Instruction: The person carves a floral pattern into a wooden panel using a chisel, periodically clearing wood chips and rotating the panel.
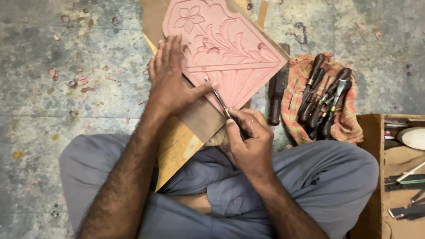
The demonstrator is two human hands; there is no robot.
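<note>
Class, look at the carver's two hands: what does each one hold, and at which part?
The right hand grips a thin metal carving chisel at its handle end. The left hand holds nothing; it presses flat on the pink carved wooden panel, thumb beside the blade.

Carved panel (226,48): matt pink wood. Chisel (218,96): bright metal blade. Cloth (323,99): checked woven fabric. Floor (66,66): rough, stained concrete.

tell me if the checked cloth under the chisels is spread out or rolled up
Spread out. The checked cloth lies open and a bit rumpled on the floor, with the wooden-handled chisels lying uncovered on top of it.
</note>
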